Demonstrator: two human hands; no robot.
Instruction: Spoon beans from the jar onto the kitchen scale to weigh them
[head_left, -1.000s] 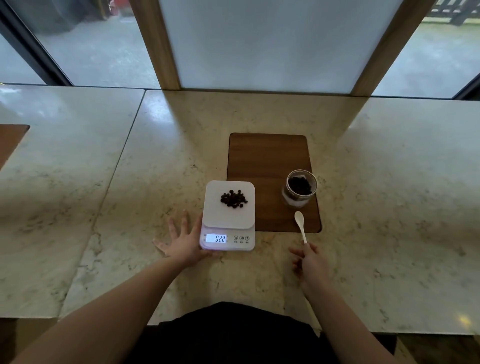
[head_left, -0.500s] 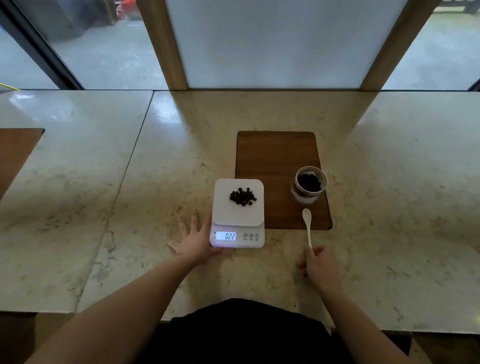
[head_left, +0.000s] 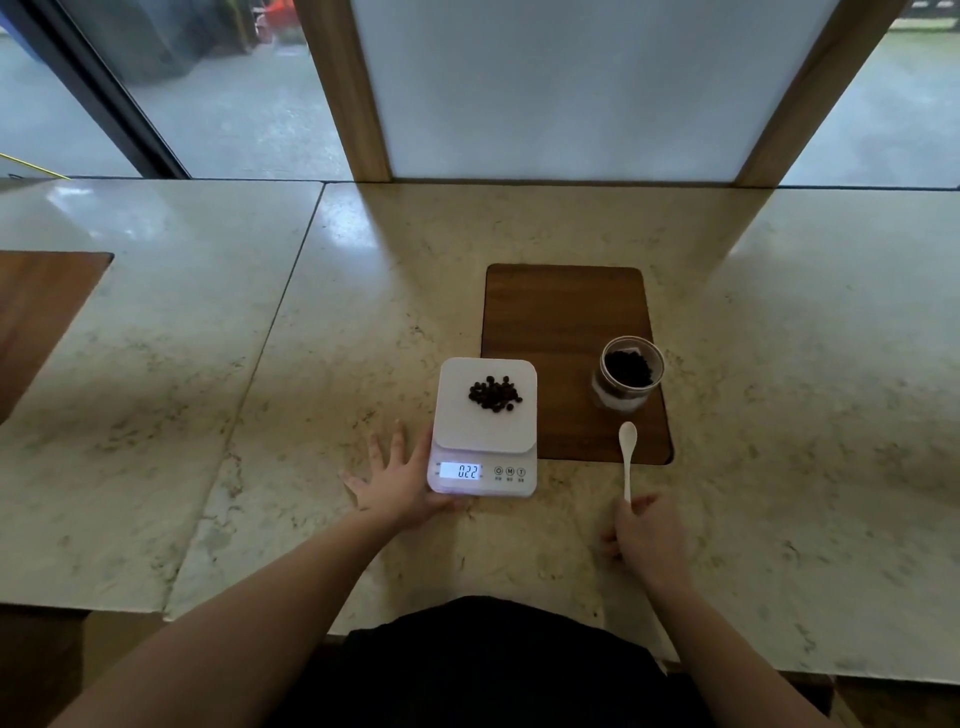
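A white kitchen scale stands on the marble counter, its display reading 0.22, with a small pile of dark beans on its platform. My left hand lies flat with fingers spread, touching the scale's front left corner. An open glass jar holding dark beans stands on the wooden board to the right of the scale. The white spoon lies bowl-end on the board's front edge, and my right hand grips the end of its handle.
The marble counter runs left and right, with a seam left of the scale. Another wooden inlay sits at the far left. Wooden window posts and a frosted panel rise behind the counter. The counter's front edge is close to my body.
Both hands, the scale, jar and spoon keep their places relative to each other. Only the camera view has shifted, moving everything slightly rightward in the frame.
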